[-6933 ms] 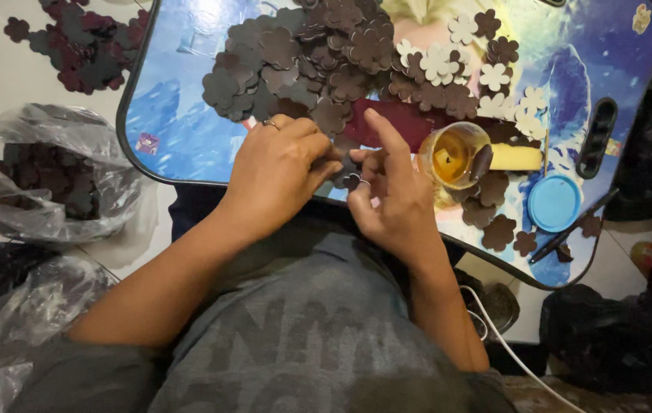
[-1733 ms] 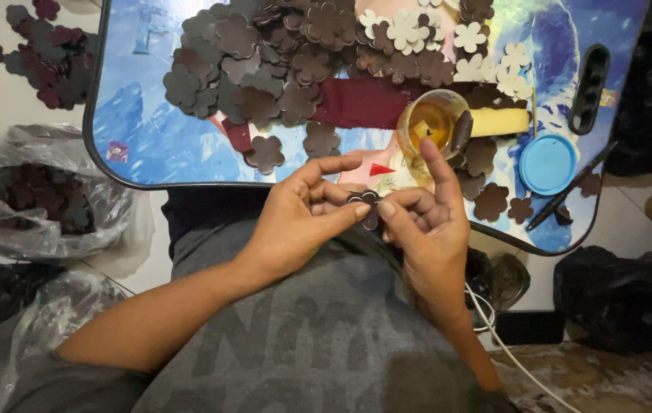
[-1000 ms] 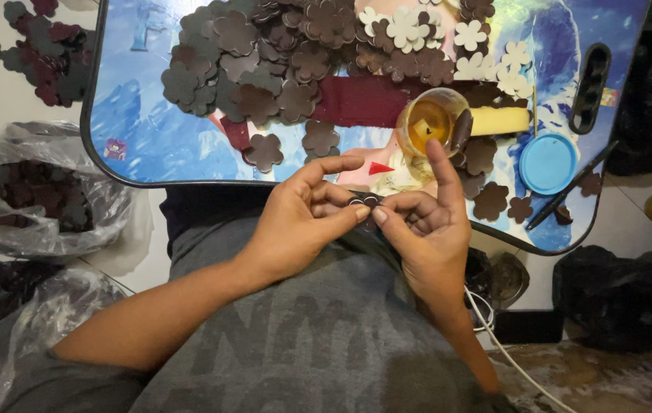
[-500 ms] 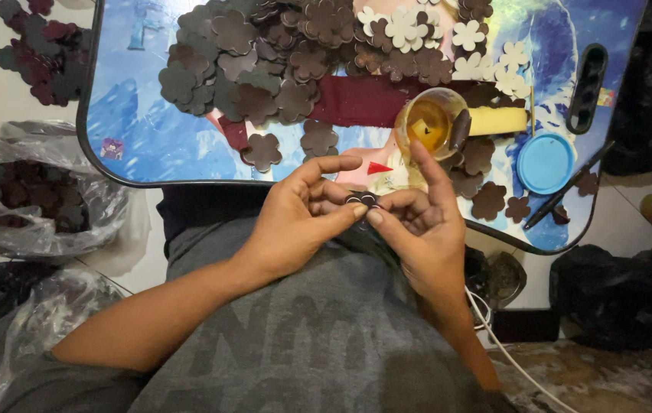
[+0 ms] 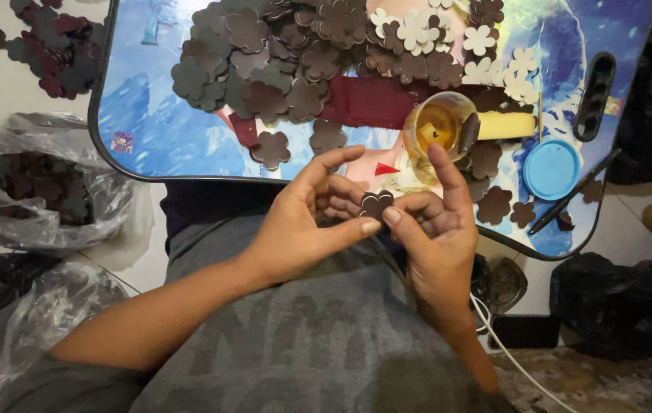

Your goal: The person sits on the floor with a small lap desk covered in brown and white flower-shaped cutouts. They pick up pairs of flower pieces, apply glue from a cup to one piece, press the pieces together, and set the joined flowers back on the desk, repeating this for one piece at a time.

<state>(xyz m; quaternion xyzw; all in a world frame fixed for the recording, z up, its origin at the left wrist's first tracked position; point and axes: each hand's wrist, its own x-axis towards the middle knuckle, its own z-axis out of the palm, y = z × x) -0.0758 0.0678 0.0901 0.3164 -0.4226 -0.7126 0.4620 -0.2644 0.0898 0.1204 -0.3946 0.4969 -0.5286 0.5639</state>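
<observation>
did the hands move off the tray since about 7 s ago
Yes. Both hands pulled back from the tray edge toward the body, holding a dark flower cutout.

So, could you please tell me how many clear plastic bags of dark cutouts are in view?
1 for sure: a clear plastic bag on the floor, left of the tray. More plastic lies lower left, but its contents are hidden.

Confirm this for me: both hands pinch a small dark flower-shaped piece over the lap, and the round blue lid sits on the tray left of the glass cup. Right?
Not quite. In the head view the blue lid lies right of the glass cup, not left. The rest holds: the left hand and right hand pinch the dark flower-shaped piece over the lap, near the tray.
</observation>
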